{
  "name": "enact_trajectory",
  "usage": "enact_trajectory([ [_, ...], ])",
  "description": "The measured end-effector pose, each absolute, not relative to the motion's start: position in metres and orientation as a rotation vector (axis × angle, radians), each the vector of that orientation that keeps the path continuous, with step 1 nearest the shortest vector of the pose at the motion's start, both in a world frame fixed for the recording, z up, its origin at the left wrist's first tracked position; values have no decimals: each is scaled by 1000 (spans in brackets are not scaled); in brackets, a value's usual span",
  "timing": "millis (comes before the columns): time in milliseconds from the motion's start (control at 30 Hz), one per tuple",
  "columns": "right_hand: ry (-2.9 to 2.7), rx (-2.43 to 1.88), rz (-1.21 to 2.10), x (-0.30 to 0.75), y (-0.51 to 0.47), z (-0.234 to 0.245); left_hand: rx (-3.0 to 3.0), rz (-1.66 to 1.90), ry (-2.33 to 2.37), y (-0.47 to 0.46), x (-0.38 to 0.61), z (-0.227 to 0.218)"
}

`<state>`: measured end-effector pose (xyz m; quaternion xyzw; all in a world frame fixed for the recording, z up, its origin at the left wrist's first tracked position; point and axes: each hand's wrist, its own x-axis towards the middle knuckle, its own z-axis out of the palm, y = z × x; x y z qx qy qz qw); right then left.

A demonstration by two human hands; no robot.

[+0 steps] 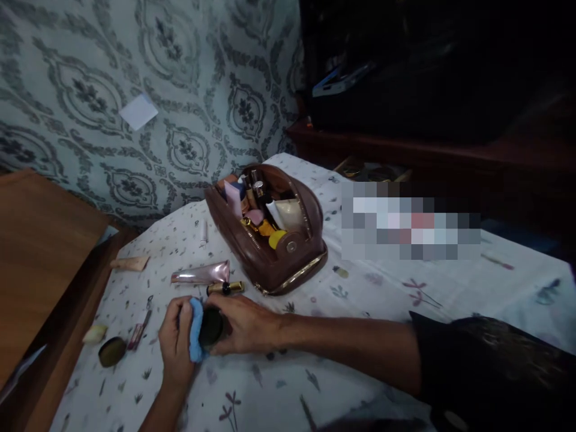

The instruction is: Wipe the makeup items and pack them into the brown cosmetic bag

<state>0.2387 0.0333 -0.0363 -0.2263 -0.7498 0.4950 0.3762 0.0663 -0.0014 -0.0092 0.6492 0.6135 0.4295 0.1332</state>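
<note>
One dark jar (212, 327) is pinched in your right fingers (219, 302), while your left fingers (182, 321) press a blue cloth (195, 331) against it, so the wiping looks begun but maybe not done, with a pink tube (202, 273) just past those fingers.

We have a bag (270, 268) on the sheet (270, 402), the wall (180, 90) behind it. Left of the bag lie a tube (201, 273) and a lipstick (225, 288). Nearer us, between our left hand (174, 336) and right hand (247, 325), a cloth (195, 330) touches a jar (211, 327).
</note>
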Motion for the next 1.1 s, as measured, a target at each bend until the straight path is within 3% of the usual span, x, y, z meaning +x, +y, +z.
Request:
enact_trajectory([
  [333, -1302, -461, 1843, 231, 37, -35, 1835, 1172, 1546, -4, 68, -10],
  [867, -1557, -433, 1769, 231, 32, -34, 1444, 1334, 1446, -4, 67, -8],
  [1100, -1199, -440, 1978, 229, 33, -36, 1584, 1268, 1381, -10, 66, -9],
])
